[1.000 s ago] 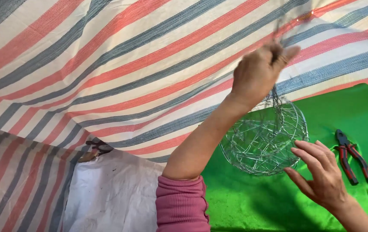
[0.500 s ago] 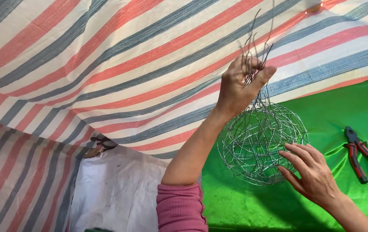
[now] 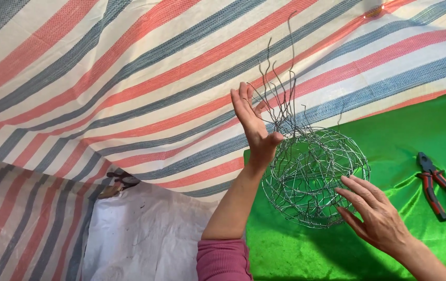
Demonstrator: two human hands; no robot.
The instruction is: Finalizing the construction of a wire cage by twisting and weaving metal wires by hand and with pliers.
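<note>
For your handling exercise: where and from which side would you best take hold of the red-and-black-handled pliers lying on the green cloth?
Grip the red-and-black-handled pliers by the two long handles, coming from above at the near end; they lie flat, splayed toward the person, jaws pointing away.

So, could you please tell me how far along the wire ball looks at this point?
The wire ball is already woven into a rounded mesh cage resting on the green cloth. In hand: the right hand steadies its side, while the left hand is open beside the loose wire ends sticking up from the top. Those ends are untucked, so the top looks unfinished. The pliers lie unused nearby.
</note>
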